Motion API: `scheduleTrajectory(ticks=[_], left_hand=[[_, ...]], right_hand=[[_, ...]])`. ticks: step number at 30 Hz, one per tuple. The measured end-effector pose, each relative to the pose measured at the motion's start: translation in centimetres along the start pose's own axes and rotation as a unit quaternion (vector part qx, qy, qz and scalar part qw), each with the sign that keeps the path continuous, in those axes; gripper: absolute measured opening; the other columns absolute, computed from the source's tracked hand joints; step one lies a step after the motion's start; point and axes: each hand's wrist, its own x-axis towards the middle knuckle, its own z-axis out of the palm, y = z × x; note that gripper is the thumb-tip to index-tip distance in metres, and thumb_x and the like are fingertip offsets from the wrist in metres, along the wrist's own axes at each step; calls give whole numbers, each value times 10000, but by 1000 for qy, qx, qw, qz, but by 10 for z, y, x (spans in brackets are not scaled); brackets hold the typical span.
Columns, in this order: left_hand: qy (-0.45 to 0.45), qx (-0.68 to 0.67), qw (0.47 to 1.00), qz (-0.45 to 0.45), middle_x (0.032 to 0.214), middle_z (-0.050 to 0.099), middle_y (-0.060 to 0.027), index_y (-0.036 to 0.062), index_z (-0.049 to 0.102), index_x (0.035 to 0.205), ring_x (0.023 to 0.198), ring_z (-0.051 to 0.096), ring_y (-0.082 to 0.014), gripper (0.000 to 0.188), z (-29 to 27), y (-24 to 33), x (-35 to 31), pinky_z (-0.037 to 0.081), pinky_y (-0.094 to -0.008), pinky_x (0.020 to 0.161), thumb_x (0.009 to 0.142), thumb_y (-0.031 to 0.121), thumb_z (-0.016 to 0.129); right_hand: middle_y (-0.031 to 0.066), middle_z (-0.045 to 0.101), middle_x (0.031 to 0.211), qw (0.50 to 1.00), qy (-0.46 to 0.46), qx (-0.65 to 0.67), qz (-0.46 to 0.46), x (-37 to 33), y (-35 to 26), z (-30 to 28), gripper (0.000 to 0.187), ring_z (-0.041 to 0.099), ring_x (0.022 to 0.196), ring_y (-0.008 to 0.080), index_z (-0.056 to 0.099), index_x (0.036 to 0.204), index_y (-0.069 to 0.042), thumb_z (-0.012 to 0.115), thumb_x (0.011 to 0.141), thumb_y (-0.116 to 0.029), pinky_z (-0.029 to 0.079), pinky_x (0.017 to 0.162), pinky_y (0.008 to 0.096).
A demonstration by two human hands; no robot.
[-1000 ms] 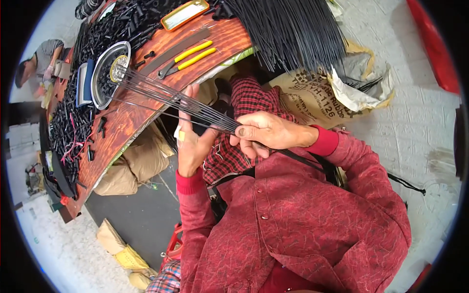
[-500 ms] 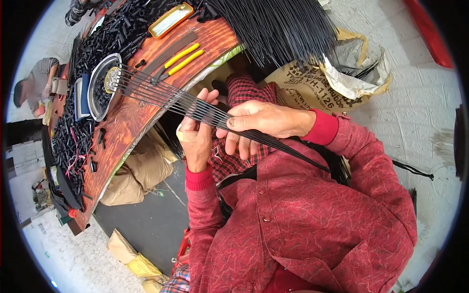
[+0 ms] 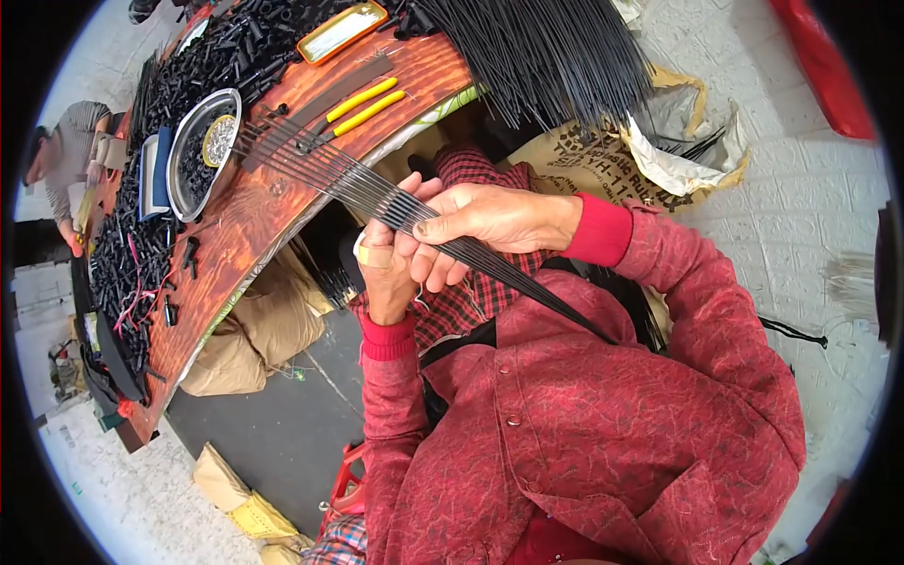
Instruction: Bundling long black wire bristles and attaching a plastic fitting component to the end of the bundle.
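Note:
A fan of thin black rods (image 3: 365,188) runs slantwise across my lap, spread at its far left end and gathered close toward my jacket. My right hand (image 3: 504,221) grips the rods from the right, its thumb lying along the top and its fingers curled below. Close beside it, my left hand (image 3: 381,252) holds the bundle from underneath, fingers bent around it; a tan bandage wraps one finger. The fanned tips reach over the table near an oval metal tray (image 3: 176,193), which holds small black pieces and a round dish of small shiny bits (image 3: 219,139).
The curved wooden table (image 3: 235,221) carries yellow-handled pliers (image 3: 367,105), a flat dark strip (image 3: 325,99), an orange-rimmed dish (image 3: 341,33) and heaped black parts (image 3: 137,273). Long black rods (image 3: 551,56) overhang the edge above an open paper sack (image 3: 584,160). Another person (image 3: 75,155) sits far left.
My right hand has slid left along the rods, closer to my left hand, and its fingers have curled in. The rods' fanned tips have drawn back from over the round dish.

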Motion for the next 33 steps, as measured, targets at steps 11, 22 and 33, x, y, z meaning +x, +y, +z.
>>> scheduleTrajectory(ticks=[11,22,33], left_hand=[[-65,176,982,-28,975,698,-55,2,629,1089,863,658,-146,163,-21,-8,-16,539,-310,756,1048,132,541],[-155,117,980,-50,1017,723,-123,25,629,1249,914,697,-262,242,-22,4,-3,534,-347,813,1014,68,589],[-101,492,840,204,1259,650,-188,31,621,1297,1158,614,-370,473,-68,33,115,498,-442,980,836,-4,721]], right_hand=[[159,721,1015,999,-9,-39,-4,-21,-42,21,399,745,829,218,594,1181,10,584,1043,-365,602,685,273],[173,731,877,992,30,-76,-95,-71,-110,49,355,731,678,239,625,1117,27,578,1042,-317,586,615,289],[189,723,811,986,103,-56,-117,-88,-128,38,334,733,638,250,626,1090,61,584,1038,-266,605,569,293]])
